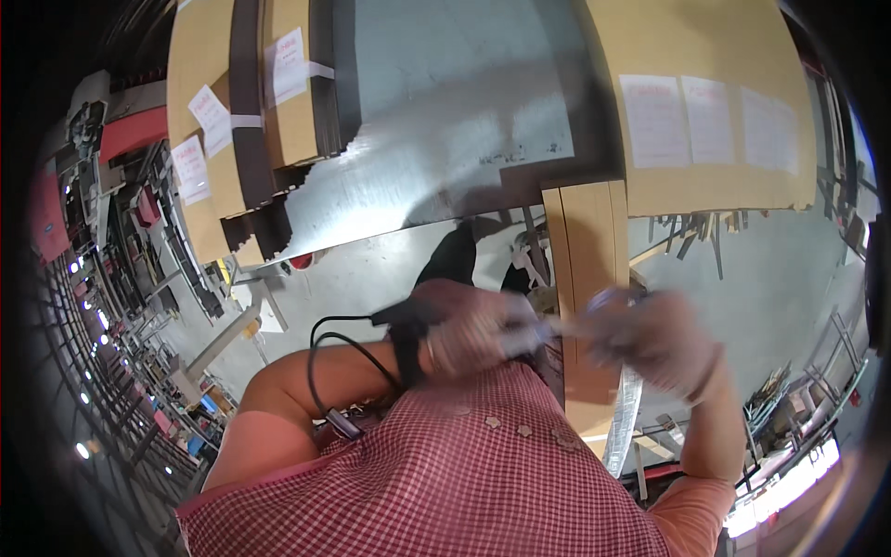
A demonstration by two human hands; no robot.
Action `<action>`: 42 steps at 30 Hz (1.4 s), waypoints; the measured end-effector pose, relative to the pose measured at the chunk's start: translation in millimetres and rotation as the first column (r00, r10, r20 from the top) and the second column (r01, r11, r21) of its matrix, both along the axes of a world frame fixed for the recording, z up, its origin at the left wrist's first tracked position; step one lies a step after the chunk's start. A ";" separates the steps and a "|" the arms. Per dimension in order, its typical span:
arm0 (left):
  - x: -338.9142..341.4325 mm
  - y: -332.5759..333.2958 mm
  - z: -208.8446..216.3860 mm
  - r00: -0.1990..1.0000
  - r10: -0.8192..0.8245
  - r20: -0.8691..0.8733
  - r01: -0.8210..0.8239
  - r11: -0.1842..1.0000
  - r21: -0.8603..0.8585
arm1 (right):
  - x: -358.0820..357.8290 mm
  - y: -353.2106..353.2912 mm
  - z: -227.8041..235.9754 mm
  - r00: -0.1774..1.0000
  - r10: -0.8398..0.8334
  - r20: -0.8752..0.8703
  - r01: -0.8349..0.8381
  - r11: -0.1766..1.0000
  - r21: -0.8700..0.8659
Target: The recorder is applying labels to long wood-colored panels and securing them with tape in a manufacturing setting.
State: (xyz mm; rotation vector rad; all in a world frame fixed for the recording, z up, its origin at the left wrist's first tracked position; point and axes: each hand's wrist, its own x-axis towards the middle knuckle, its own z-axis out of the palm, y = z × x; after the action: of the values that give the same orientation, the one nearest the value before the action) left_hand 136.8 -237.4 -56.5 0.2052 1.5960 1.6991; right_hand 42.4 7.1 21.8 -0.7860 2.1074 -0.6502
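In front of my checked red apron (492, 446), my left hand (473, 332) and my right hand (654, 342) are raised a short way apart, both smeared by motion. The fingers of each look curled in. A thin pale strand or strip (563, 327) seems to run between them. At the fingers of my right hand is a blurred bluish-grey thing (608, 304), too smeared to name. A dark band with a black cable (320, 357) is around my left wrist. Under and beside my right hand stands a long brown cardboard piece (587, 241).
Ahead lies a shiny grey metal sheet (445, 84). Brown and black cardboard-like stacks (200, 56) with paper labels border it on the left. Another cardboard-coloured stack (705, 46) with white sheets is on the right. Thin strips (705, 232) lie on the floor beyond.
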 end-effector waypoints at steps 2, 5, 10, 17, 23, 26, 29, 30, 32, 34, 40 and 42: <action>-11.1 -8.9 -37.4 0.893 0.298 0.339 -0.265 0.954 -0.139 | -10.0 52.9 -37.1 0.903 -0.423 0.078 0.416 0.904 0.093; -21.6 3.9 -120.4 0.920 0.230 0.317 -0.261 0.964 0.059 | 11.9 111.5 -164.2 0.444 -0.665 0.600 0.819 0.573 0.030; 2.1 39.0 -226.2 0.964 0.152 -0.217 -0.072 0.939 0.335 | 57.3 96.6 -281.1 0.592 -0.496 0.635 0.795 0.488 -0.360; 10.2 39.1 -221.1 0.980 -0.055 0.190 0.040 0.996 0.081 | 70.7 7.4 -110.4 0.263 -0.908 0.327 0.945 0.174 -0.276; -18.3 -12.0 -132.1 0.857 0.441 0.265 -0.422 0.897 -0.129 | 107.7 -43.4 -128.5 0.599 -0.633 -0.490 0.760 0.643 0.099; -27.7 -15.3 -77.6 0.906 0.374 -0.199 -0.377 0.926 0.026 | 97.3 -39.9 -123.4 0.642 -0.627 -0.441 0.718 0.694 0.057; -40.2 7.9 -53.0 0.877 0.138 -0.461 -0.266 0.938 -0.225 | 80.1 -39.6 -92.8 0.623 -0.672 -0.400 0.740 0.672 0.023; -42.8 14.6 -49.9 0.866 0.078 -0.494 -0.211 0.952 -0.220 | 74.1 -41.0 -79.4 0.660 -0.694 -0.287 0.733 0.680 0.040; -46.4 27.3 -51.0 0.888 0.070 -0.455 -0.195 0.953 -0.234 | 62.2 -46.9 -56.4 0.593 -0.663 -0.456 0.675 0.719 -0.167; -46.4 36.3 -54.5 0.943 0.054 -0.330 -0.127 0.971 -0.203 | 48.0 -49.3 -36.6 0.557 -0.612 -0.562 0.589 0.768 -0.252; -43.4 39.6 -46.4 0.913 0.017 -0.408 -0.213 0.872 -0.441 | -4.2 5.4 -12.1 0.887 -0.453 0.094 0.413 0.867 0.280; -40.1 39.7 -47.4 0.934 -0.010 -0.357 -0.167 0.871 -0.461 | -5.5 25.4 -36.3 0.784 -0.620 -0.026 0.605 0.755 0.253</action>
State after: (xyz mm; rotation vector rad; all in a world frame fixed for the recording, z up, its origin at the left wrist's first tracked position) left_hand 96.7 -197.7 -103.9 0.1950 2.2759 1.3061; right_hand 36.9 32.6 -14.4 0.0984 2.3319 -0.7079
